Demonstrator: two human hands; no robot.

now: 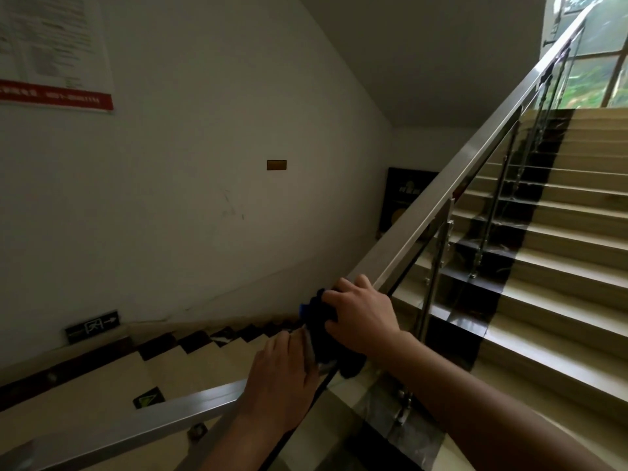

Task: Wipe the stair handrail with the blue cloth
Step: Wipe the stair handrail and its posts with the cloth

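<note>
**Handrail corner, cloth under my right hand**

Handrail (452, 185) first: its long axis runs from the turn near me, bottom centre, up and away to the upper right beside the rising stairs (560, 253), with glass panels (452, 277) under it; a second, lower run of rail leaves the same turn toward the lower left, over the flight going down; so from my hands the unwiped length, as I judge it, lies up and to the right along that steel bar.

My right hand (362, 316) sits on the very foot of the rising run, fingers curled over the blue cloth (321, 321) and pressing it on the rail; the cloth is bunched dark and drapes down the near side of the bar, with a brighter blue edge showing at its left; whether it wraps fully round the rail I cannot tell.

My left hand (282, 375) lies just below and left of it, on the corner where the two runs meet, fingers fairly straight, resting on the metal and clamped on nothing; it touches or nearly touches the cloth's lower end.

The right hand is the nearer one to the long climb of rail; I'd expect the stroke to follow that axis upward; the left seems only a steadying rest.

On the wall (204, 130) hang a poster (54, 52) and an exit sign (92, 326).
</note>
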